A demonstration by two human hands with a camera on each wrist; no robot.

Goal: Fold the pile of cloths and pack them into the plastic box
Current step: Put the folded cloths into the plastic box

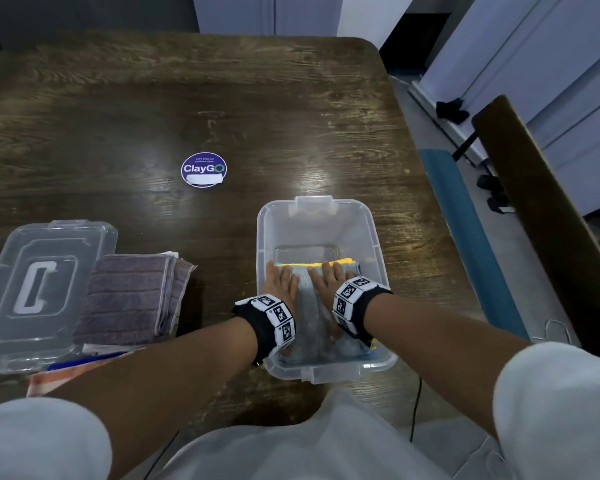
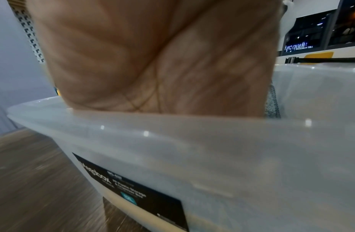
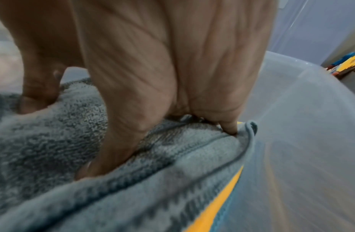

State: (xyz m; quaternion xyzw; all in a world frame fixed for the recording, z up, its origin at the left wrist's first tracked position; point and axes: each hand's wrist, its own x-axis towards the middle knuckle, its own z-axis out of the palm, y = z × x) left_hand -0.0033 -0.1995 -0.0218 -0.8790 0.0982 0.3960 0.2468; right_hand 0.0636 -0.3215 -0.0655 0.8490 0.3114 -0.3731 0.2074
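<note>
A clear plastic box (image 1: 262, 237) stands on the wooden table close to me. Inside it a folded grey cloth (image 1: 312, 317) lies on top of a yellow cloth (image 1: 305, 263). My left hand (image 1: 281, 282) and right hand (image 1: 329, 277) both lie flat on the grey cloth, side by side, fingers straight and pressing down. In the right wrist view the fingertips (image 3: 230, 127) dig into the grey cloth (image 3: 53, 141) beside the box wall (image 3: 301, 125). The left wrist view shows my palm (image 2: 152, 62) behind the box wall (image 2: 212, 157). A folded purple cloth (image 1: 132, 299) tops a small pile left of the box.
The box lid (image 1: 39, 289) lies flat at the near left, beside the cloth pile. A round purple sticker (image 1: 203, 169) is on the table (image 1: 153, 98) further out. Past the table's right edge stands a dark wooden bench back (image 1: 541, 202).
</note>
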